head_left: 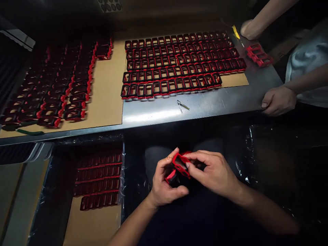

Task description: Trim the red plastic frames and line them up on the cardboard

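Note:
Above my lap, my left hand (pixel 166 184) grips a red and black plastic frame (pixel 180 164) from its left side, with the thumb stretched out below it. A second red and black piece (pixel 171 176) shows inside the same palm; whether the two are joined I cannot tell. My right hand (pixel 211 171) pinches the right side of the frame between thumb and fingers. Beyond my hands, rows of similar red and black frames (pixel 164 71) stand on cardboard on the metal table (pixel 153 114).
More frames (pixel 58 82) fill the table's left side, near green-handled pliers (pixel 30 132). A small metal tool (pixel 182 104) lies near the front edge. A plastic-lined box (pixel 94 222) holds further rows. At right, a co-worker's hands (pixel 279 100) rest by a yellow screwdriver (pixel 236 33) and red pieces (pixel 259 55).

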`<state>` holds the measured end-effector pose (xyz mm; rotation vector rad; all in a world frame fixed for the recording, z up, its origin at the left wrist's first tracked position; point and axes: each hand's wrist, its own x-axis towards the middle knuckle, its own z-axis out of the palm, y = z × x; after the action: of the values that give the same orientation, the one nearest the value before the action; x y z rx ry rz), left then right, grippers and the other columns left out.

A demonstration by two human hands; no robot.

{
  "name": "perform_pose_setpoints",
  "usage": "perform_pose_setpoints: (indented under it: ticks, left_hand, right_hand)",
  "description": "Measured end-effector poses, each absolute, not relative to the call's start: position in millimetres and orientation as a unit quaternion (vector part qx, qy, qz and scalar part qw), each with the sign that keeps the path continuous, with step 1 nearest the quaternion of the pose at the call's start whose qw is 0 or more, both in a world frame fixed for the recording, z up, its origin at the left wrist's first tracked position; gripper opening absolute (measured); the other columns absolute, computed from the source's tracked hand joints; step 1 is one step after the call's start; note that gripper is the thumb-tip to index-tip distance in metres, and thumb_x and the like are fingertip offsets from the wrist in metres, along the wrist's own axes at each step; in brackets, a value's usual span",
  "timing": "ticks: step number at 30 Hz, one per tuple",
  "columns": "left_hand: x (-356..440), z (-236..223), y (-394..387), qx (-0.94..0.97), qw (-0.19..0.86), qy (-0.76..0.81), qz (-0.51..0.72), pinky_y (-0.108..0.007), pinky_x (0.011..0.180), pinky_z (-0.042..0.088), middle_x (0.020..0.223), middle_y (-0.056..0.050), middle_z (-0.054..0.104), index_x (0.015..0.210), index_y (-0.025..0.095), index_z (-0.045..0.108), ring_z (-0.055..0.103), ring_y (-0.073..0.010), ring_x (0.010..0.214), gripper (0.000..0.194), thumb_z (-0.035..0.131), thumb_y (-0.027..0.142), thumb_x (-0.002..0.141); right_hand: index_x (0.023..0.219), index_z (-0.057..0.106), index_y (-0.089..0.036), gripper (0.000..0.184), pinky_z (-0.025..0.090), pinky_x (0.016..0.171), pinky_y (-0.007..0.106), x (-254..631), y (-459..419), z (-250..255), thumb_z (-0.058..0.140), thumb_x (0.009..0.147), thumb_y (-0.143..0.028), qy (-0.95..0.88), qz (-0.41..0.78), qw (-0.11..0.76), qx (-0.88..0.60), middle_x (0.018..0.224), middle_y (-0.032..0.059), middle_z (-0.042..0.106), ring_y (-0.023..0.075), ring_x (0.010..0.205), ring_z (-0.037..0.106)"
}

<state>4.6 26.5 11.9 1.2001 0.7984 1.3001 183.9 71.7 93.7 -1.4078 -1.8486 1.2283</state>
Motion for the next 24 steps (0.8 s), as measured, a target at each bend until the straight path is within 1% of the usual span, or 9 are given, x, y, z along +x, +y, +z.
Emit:
perform_pose_setpoints:
  ticks: [1, 3, 5, 7, 10, 13, 15, 17, 24]
  left_hand:
    - [4.7, 13.7, 28.7, 0.463, 0.637, 0.32, 0.527, -0.025, 0.061, 0.06, 0.127, -0.015, 0.066, 0.134, 0.027, 0.045, 0.074, -0.0243, 0.094, 0.07, 0.074, 0.058, 0.078]
    - [6.0, 17.2, 33.0, 0.364, 0.762, 0.277, 0.459, -0.019, 0.038, 0.046, 0.096, -0.01, 0.072, 0.128, 0.024, 0.049, 0.072, -0.0204, 0.067, 0.07, 0.064, 0.071, 0.079]
    - [7.7, 20.4, 36.3, 0.316, 0.813, 0.25, 0.421, -0.019, 0.035, 0.043, 0.079, -0.004, 0.068, 0.12, 0.022, 0.051, 0.068, -0.0191, 0.057, 0.07, 0.068, 0.072, 0.074]
    - [7.6, 22.8, 38.1, 0.335, 0.795, 0.259, 0.433, -0.026, 0.047, 0.055, 0.081, -0.004, 0.068, 0.118, 0.023, 0.053, 0.071, -0.0221, 0.067, 0.073, 0.075, 0.07, 0.067]
    - [1.9, 24.7, 37.1, 0.441, 0.681, 0.317, 0.491, -0.038, 0.077, 0.063, 0.109, -0.01, 0.069, 0.132, 0.026, 0.051, 0.072, -0.0284, 0.098, 0.081, 0.075, 0.071, 0.068]
    - [-6.3, 23.4, 32.6, 0.566, 0.493, 0.381, 0.54, -0.044, 0.096, 0.057, 0.129, -0.013, 0.062, 0.142, 0.03, 0.048, 0.064, -0.0287, 0.118, 0.081, 0.078, 0.06, 0.073]
    - [-9.6, 20.8, 29.1, 0.634, 0.378, 0.393, 0.549, -0.045, 0.098, 0.056, 0.128, -0.014, 0.062, 0.144, 0.027, 0.048, 0.063, -0.0273, 0.118, 0.079, 0.079, 0.052, 0.076]
    - [-10.9, 18.2, 26.1, 0.678, 0.301, 0.394, 0.543, -0.043, 0.094, 0.059, 0.126, -0.014, 0.063, 0.145, 0.025, 0.046, 0.065, -0.0255, 0.115, 0.079, 0.08, 0.047, 0.077]
    - [-11.7, 20.5, 24.6, 0.734, 0.189, 0.398, 0.517, -0.037, 0.081, 0.064, 0.122, -0.012, 0.067, 0.146, 0.027, 0.043, 0.072, -0.0229, 0.103, 0.08, 0.081, 0.042, 0.078]
  right_hand:
    - [0.104, 0.077, -0.023, 0.022, 0.054, 0.071, 0.029, 187.8, 75.9, 95.7, 0.062, 0.089, -0.018, -0.726, 0.411, 0.255, -0.488, 0.087, 0.0034, 0.077, 0.0171, 0.074, 0.069]
    - [0.107, 0.077, -0.026, 0.023, 0.054, 0.075, 0.031, 194.4, 86.2, 100.8, 0.06, 0.092, -0.02, -0.806, 0.364, 0.231, -0.405, 0.092, 0.0043, 0.077, 0.0193, 0.081, 0.068]
    - [0.108, 0.077, -0.029, 0.025, 0.053, 0.074, 0.03, 197.7, 96.4, 106.4, 0.06, 0.093, -0.019, -0.851, 0.354, 0.195, -0.335, 0.093, 0.0039, 0.077, 0.0205, 0.087, 0.067]
    - [0.111, 0.077, -0.03, 0.026, 0.053, 0.076, 0.031, 198.4, 103.6, 110.7, 0.06, 0.094, -0.019, -0.859, 0.364, 0.193, -0.303, 0.097, 0.0033, 0.077, 0.0208, 0.091, 0.067]
    - [0.11, 0.076, -0.027, 0.022, 0.054, 0.083, 0.035, 199.4, 104.5, 110.7, 0.064, 0.093, -0.024, -0.796, 0.406, 0.253, -0.37, 0.101, 0.0037, 0.077, 0.0217, 0.093, 0.069]
    - [0.101, 0.076, -0.021, 0.017, 0.057, 0.074, 0.032, 200.1, 94.5, 101.6, 0.066, 0.089, -0.028, -0.646, 0.527, 0.265, -0.484, 0.09, 0.0047, 0.078, 0.0208, 0.081, 0.072]
    - [0.099, 0.075, -0.019, 0.018, 0.057, 0.066, 0.028, 196.8, 85.4, 94.2, 0.066, 0.086, -0.027, -0.568, 0.622, 0.227, -0.488, 0.084, 0.0043, 0.077, 0.0197, 0.075, 0.073]
    - [0.096, 0.076, -0.019, 0.017, 0.056, 0.064, 0.025, 190.0, 77.9, 89.5, 0.066, 0.083, -0.023, -0.541, 0.658, 0.203, -0.483, 0.082, 0.0029, 0.078, 0.0182, 0.073, 0.073]
    - [0.088, 0.079, -0.022, 0.02, 0.055, 0.06, 0.022, 178.9, 73.8, 96.6, 0.065, 0.078, -0.014, -0.575, 0.604, 0.198, -0.515, 0.075, -0.002, 0.078, 0.0158, 0.065, 0.074]
